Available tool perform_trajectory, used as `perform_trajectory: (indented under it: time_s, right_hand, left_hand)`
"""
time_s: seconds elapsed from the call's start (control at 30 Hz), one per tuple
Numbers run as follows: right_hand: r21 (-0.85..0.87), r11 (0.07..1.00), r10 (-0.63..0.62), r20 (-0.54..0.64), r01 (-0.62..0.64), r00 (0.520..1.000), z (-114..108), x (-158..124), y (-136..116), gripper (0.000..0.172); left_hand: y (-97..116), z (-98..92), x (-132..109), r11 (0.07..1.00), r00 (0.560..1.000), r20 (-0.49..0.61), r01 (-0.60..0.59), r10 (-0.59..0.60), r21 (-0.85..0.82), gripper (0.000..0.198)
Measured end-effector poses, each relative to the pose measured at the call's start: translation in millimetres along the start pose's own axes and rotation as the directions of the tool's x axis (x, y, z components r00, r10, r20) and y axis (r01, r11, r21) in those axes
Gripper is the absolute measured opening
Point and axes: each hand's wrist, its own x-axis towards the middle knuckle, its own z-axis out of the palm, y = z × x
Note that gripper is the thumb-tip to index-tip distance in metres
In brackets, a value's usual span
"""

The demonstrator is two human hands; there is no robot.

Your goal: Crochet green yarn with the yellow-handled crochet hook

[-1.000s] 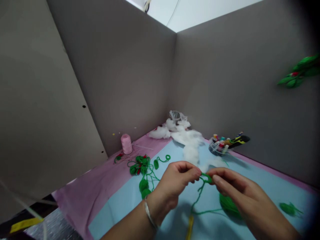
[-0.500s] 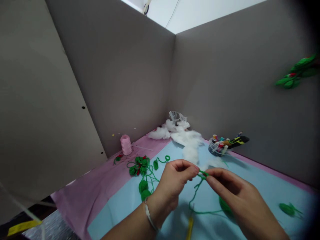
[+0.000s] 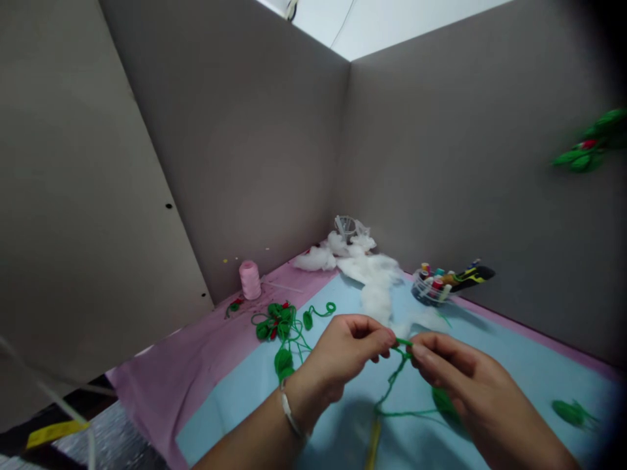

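Grey walls stand round a blue mat [image 3: 519, 372]; left hand [image 3: 343, 359] and right hand [image 3: 465, 385] both pinch green yarn [image 3: 402, 343]; white fluff [image 3: 372, 274] lies behind

In the lower centre of the frame, the left hand [image 3: 345, 356] and right hand [image 3: 458, 375] are bare; forearms bare too; a thin pale bracelet [image 3: 290, 412] circles the left wrist.
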Motion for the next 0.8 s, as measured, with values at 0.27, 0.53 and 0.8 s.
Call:
perform_trajectory:
  time_s: [0.27,0.53,0.8]
  right_hand:
    - [0.134,0.986,0.098,0.021,-0.1,0.995,-1.7,-0.6,3.3,0.044]
    - [0.117,0.988,0.104,0.009,-0.105,0.995,-0.4,0.6,4.2,0.045]
    - [0.098,0.99,0.098,0.0,-0.097,0.995,0.3,1.3,10.9,0.042]
  left_hand:
    - [-5.7,-4.7,1.2,0.994,0.998,-0.042,0.048,-0.052,-0.102,0.034]
    - [-11.2,-2.8,0.4,0.991,0.997,0.032,0.076,-0.073,-0.106,0.047]
    - [-4.2,-2.3,-2.7,0.999,1.0,0.029,0.004,-0.003,-0.054,0.047]
